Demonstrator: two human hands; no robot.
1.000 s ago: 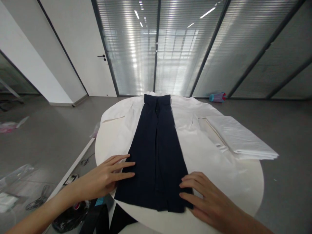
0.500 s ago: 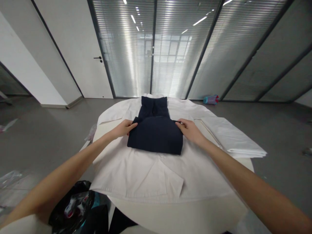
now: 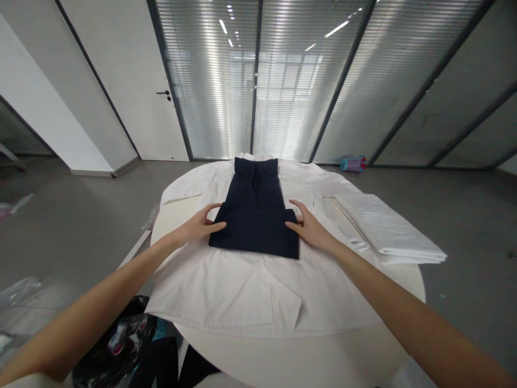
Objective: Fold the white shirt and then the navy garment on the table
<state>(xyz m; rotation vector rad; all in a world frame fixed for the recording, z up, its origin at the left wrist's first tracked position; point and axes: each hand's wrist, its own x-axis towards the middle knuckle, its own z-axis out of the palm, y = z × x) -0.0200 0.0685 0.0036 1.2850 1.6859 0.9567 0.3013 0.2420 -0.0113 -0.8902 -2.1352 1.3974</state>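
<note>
A dark navy garment (image 3: 255,229) lies on a white garment (image 3: 238,296) that is spread over a round table. The navy one's near part is folded over into a flat band, while its collar end points away from me. My left hand (image 3: 202,222) is at the band's left edge, thumb on top and fingers apart. At the right edge my right hand (image 3: 309,223) rests its thumb on the cloth, with the index finger stretched out beyond the fold. Neither hand pinches the fabric.
A folded white cloth (image 3: 388,226) lies at the table's right side. The pale table edge (image 3: 250,355) curves close to me. A black bag-lined bin (image 3: 109,355) stands at the lower left. A blue and pink item (image 3: 353,164) is on the floor by the glass wall.
The raised fold of the navy garment has come down flat and nearer to me. Both hands have loosened from its upper corners, and their fingers have spread.
</note>
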